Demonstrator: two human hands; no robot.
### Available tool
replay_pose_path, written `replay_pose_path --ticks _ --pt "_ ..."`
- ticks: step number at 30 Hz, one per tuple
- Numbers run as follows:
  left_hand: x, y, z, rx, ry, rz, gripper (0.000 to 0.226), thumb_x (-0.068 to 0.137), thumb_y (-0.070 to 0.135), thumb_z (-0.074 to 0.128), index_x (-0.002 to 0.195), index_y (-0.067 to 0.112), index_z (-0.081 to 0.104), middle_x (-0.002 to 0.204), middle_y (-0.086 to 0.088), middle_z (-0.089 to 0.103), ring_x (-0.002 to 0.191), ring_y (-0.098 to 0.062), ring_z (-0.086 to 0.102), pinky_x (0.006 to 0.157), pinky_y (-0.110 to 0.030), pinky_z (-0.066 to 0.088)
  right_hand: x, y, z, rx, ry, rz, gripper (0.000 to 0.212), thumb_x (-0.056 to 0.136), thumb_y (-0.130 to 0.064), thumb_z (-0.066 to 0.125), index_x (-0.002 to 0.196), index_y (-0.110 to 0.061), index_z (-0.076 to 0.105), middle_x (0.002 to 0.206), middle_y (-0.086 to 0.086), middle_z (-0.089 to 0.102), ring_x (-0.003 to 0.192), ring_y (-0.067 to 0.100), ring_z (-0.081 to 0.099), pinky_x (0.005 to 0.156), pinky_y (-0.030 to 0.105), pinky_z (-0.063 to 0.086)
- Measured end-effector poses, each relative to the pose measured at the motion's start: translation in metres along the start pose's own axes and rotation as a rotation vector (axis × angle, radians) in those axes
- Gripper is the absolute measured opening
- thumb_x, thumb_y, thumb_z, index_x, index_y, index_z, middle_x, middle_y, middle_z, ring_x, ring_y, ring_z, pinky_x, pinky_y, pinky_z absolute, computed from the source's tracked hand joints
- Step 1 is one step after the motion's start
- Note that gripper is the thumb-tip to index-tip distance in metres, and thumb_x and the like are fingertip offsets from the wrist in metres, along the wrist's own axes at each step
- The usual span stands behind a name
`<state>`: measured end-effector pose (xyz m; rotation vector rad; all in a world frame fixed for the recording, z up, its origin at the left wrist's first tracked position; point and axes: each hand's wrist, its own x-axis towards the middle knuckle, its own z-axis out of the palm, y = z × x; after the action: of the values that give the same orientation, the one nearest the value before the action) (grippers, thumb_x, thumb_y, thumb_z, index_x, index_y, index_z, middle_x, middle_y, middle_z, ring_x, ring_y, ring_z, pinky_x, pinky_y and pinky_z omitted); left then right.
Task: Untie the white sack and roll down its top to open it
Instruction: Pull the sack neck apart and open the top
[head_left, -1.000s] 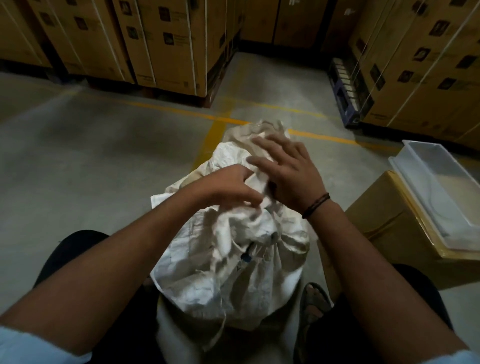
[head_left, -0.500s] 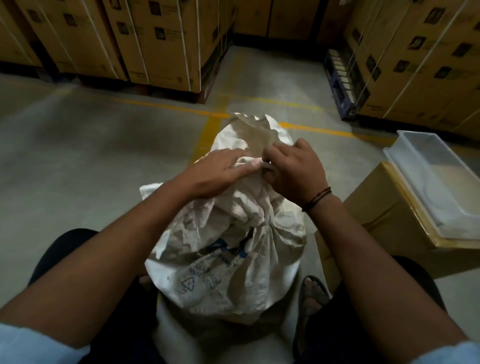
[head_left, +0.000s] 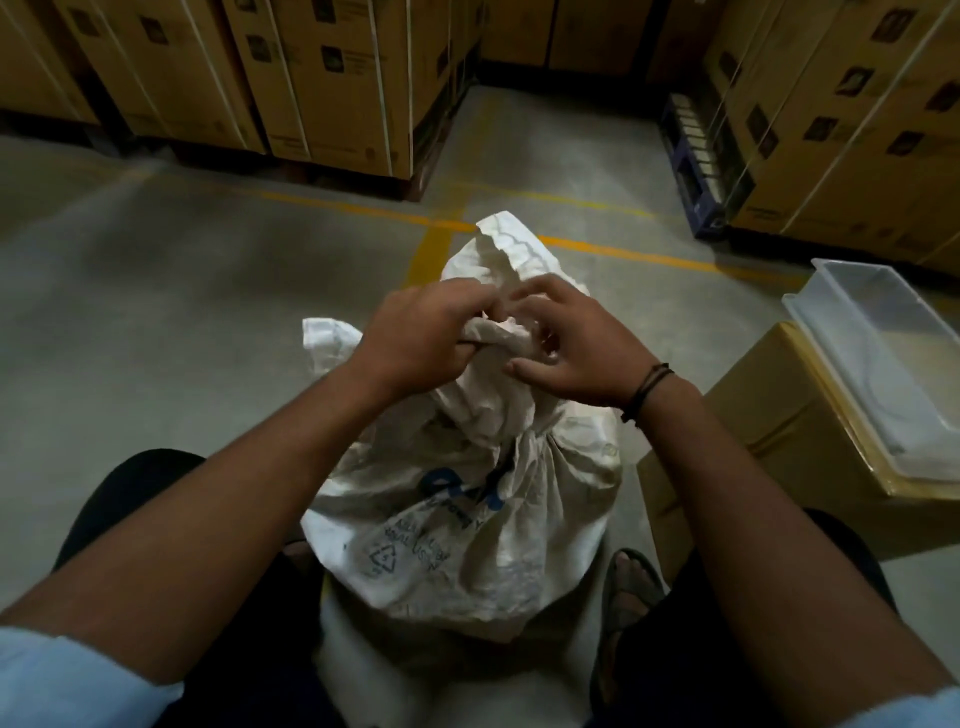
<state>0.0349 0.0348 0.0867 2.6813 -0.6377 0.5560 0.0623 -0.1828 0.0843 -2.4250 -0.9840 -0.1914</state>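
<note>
Left hand (head_left: 421, 332) grips the white sack (head_left: 467, 509)'s twisted neck; right hand (head_left: 566, 353) fingers curl there, grip unclear; cardboard box (head_left: 769, 441) just beside.

Loads of open concrete floor (head_left: 156, 322) left of the white sack (head_left: 467, 519) and beyond it, but the cardboard box (head_left: 779, 441) with a plastic tray (head_left: 883, 364) crowds its right side, and stacked cartons (head_left: 311, 78) wall off the back.

Both hands, left (head_left: 421, 332) and right (head_left: 576, 348), meet with fingers curled.
</note>
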Motion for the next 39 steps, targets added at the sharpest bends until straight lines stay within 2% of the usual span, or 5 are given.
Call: replay_pose_path --ticks 11,21,28,33,39 --pt "0.0 -0.026 -0.007 -0.626 -0.65 -0.311 0.061 0.077 0.086 0.052 0.081 0.026 0.065 0.065 0.013 0.053 0.054 -0.007 0.049 0.056 -0.028 0.039 -0.014 0.018 -0.012 -0.604 0.54 0.11 0.032 0.082 -0.039 0.07 0.081 -0.012 0.053 0.086 0.01 0.059 0.072 0.035 0.057 0.045 0.035 0.041" --pt "-0.004 0.001 0.016 -0.004 -0.232 0.086 0.044 0.079 0.039 0.07 0.116 0.019 0.06 0.109 -0.008 0.069 0.094 -0.032 0.065 0.073 -0.04 0.052 -0.01 -0.009 -0.015 -0.407 -0.097 -0.021 0.09 0.067 -0.032 0.065 0.15 -0.02 0.034 0.151 0.009 0.04 0.139 0.031 0.035 0.115 0.049 0.032" --pt "-0.005 0.02 0.031 -0.053 -0.118 -0.126 0.06 0.088 0.034 0.066 0.142 0.029 0.039 0.134 -0.006 0.052 0.094 -0.039 0.066 0.071 -0.04 0.049 -0.008 -0.002 -0.019 -0.336 -0.036 0.018 0.049 0.08 -0.029 0.055 0.127 -0.014 0.06 0.11 0.01 0.065 0.095 0.035 0.064 0.077 0.044 0.054" --pt "-0.002 -0.02 0.008 -0.281 -0.624 -0.249 0.101 0.066 0.085 0.067 0.149 0.037 0.035 0.144 0.002 0.055 0.125 -0.02 0.056 0.101 -0.036 0.047 -0.02 0.035 -0.023 -0.494 0.292 0.056 0.018 0.087 -0.017 0.056 0.102 -0.008 0.058 0.097 0.016 0.061 0.07 0.041 0.057 0.053 0.041 0.043" --pt "-0.006 -0.017 0.03 0.116 -0.344 -0.093 0.052 0.09 0.032 0.061 0.138 0.021 0.044 0.129 -0.008 0.062 0.116 -0.034 0.057 0.097 -0.044 0.04 -0.027 0.046 -0.014 -0.47 0.157 0.203 0.023 0.068 -0.009 0.061 0.087 -0.009 0.048 0.107 0.017 0.053 0.081 0.039 0.053 0.066 0.042 0.046"
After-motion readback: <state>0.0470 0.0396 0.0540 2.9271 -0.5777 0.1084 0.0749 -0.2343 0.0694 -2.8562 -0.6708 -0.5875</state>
